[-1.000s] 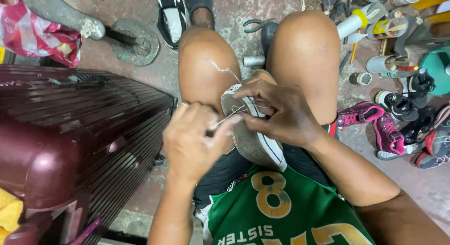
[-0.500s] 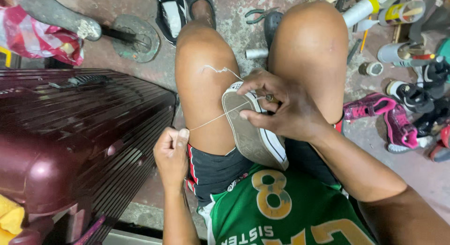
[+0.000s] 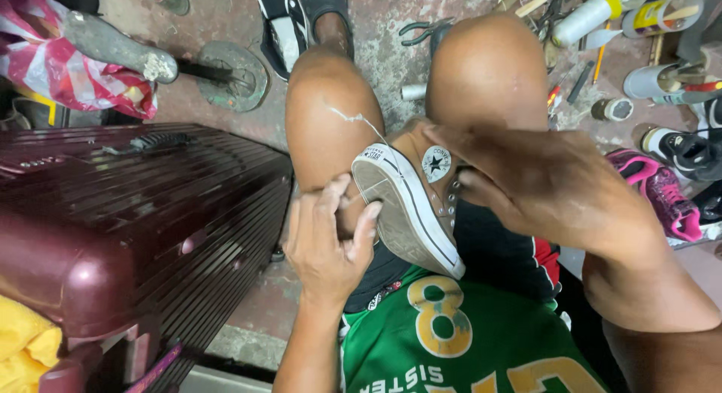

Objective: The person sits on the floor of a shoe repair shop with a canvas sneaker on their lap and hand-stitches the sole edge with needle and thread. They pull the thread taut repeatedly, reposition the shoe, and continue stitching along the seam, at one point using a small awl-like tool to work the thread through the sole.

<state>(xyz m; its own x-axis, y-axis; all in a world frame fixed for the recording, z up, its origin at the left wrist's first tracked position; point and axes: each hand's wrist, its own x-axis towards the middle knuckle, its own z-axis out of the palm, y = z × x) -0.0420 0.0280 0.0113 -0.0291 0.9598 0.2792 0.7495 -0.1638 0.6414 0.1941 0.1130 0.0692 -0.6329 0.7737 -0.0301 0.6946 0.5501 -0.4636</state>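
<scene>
The person wore a sleeveless green jersey (image 3: 466, 348) with yellow numerals, dark shorts (image 3: 504, 250) trimmed red and white, and black sandals (image 3: 323, 2); arms and knees were bare.

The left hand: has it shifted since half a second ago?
Yes. The left hand was out beside the left thigh, away from the shoe; it has come back in, and its fingers now touch the sole.

By my left hand (image 3: 327, 246) I see a sneaker (image 3: 410, 205) — tan cloth, scuffed matt rubber sole. Beside it, a glossy ribbed plastic suitcase (image 3: 135, 212).
</scene>
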